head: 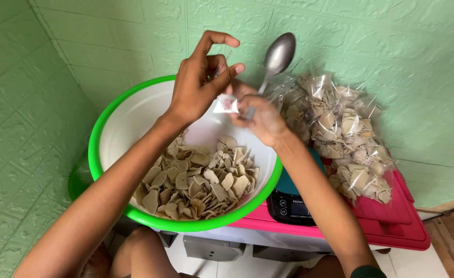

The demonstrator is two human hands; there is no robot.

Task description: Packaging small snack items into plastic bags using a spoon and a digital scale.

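My left hand (pixel 201 82) is raised over a white bowl with a green rim (pixel 97 154), its thumb and fingers pinching a small clear plastic bag (pixel 226 104). My right hand (pixel 260 117) grips the same small bag from the other side and also holds a metal spoon (pixel 278 54), whose bowl points up toward the wall. Pale beige chips (pixel 198 180) fill the near part of the bowl below both hands.
Several sealed clear bags of chips (pixel 348 139) are stacked at the right on a pink lidded box (pixel 392 221). A dark digital kitchen scale (pixel 291 203) sits under my right forearm. Green textured walls close in behind and on the left.
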